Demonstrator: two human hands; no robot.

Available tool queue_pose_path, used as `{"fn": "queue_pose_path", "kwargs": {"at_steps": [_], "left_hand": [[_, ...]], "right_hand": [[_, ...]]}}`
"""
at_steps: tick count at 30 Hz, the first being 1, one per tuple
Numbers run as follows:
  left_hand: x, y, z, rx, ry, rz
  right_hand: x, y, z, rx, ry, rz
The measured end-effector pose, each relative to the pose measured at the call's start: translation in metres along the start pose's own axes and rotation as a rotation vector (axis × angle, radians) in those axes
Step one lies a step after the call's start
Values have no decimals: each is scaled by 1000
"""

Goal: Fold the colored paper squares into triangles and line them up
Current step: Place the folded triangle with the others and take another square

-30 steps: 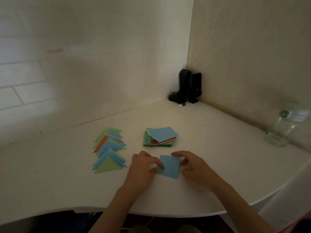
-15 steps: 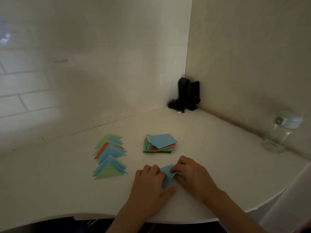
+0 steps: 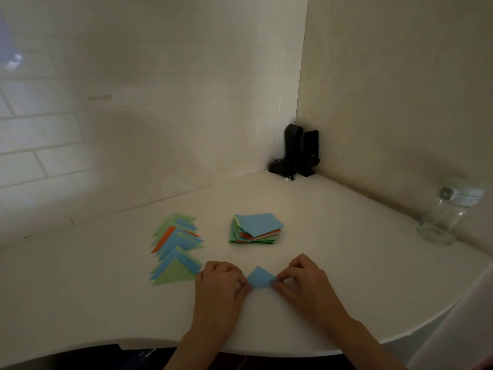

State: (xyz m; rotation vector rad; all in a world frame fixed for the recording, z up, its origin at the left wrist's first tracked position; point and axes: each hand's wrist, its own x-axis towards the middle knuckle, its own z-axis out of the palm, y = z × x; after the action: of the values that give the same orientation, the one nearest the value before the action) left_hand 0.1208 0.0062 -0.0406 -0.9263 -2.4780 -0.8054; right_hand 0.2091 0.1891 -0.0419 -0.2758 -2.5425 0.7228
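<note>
The blue folded paper [image 3: 260, 278] lies flat on the white table [image 3: 333, 263], in front of the stack of unfolded squares [image 3: 255, 229] and nearer the table's front edge. It already shows a triangular outline, apex pointing toward the stack.

The left hand [image 3: 220, 285] pinches the triangle's left corner with curled fingers; the right hand [image 3: 300, 280] pinches the right corner the same way. Holding both ends of the long edge probably keeps the two layers aligned while the crease is set, so the corners do not slip apart.

The row of finished triangles [image 3: 174, 251] lies to the left of the stack, each piece overlapping the next, in green, blue and orange. The nearest piece, a green triangle [image 3: 174, 275], sits just beside the left hand. This spacing leaves a short transfer path for the blue piece.

Judgement: the fold is at the creasing stage; placement at the near end of the row is not yet done. The stack holds many squares, so the task is far from complete
</note>
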Motion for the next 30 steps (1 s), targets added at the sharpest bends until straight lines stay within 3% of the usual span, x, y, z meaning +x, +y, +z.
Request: {"fn": "queue_pose_path", "kwargs": {"at_steps": [6,13,23,30], "left_hand": [[-5,9,5,37,20,-180],[-4,22,11,196,55,-187],[0,4,-1,-22,-96,-265],[2,5,-7,-60,-113,-213]], "right_hand": [[5,-13,2,-50,-22,142],[7,-21,8,-192,-39,226],[18,-14,-10,49,-232,284],[15,-8,-16,174,-217,254]]}}
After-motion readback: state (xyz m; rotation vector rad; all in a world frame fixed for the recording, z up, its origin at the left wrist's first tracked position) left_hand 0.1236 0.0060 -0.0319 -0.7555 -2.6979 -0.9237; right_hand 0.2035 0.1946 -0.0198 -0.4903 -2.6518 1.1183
